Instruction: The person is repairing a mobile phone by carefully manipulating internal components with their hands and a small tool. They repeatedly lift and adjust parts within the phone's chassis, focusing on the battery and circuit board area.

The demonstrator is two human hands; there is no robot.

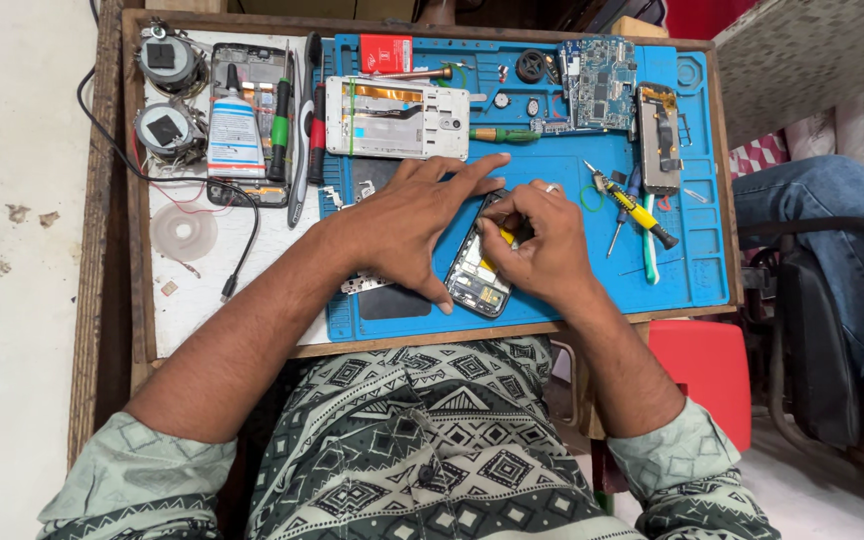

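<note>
The left hand [407, 215] lies flat with its fingers spread, pressing the open phone [477, 270] down on the blue mat [552, 190] so it stays put, while the right hand [542, 245] pinches a small yellow tool [505, 238] over it.

A blue repair mat [552, 170] covers the right part of the wooden tabletop [132, 250]. On its upper edge lie a white phone frame [397, 118], a bare circuit board [597, 85] and a grey phone housing [658, 138]. A yellow-handled screwdriver [635, 207] lies below them. A white glue tube [235, 135] and two round speakers [167, 95] sit left of the mat.
</note>
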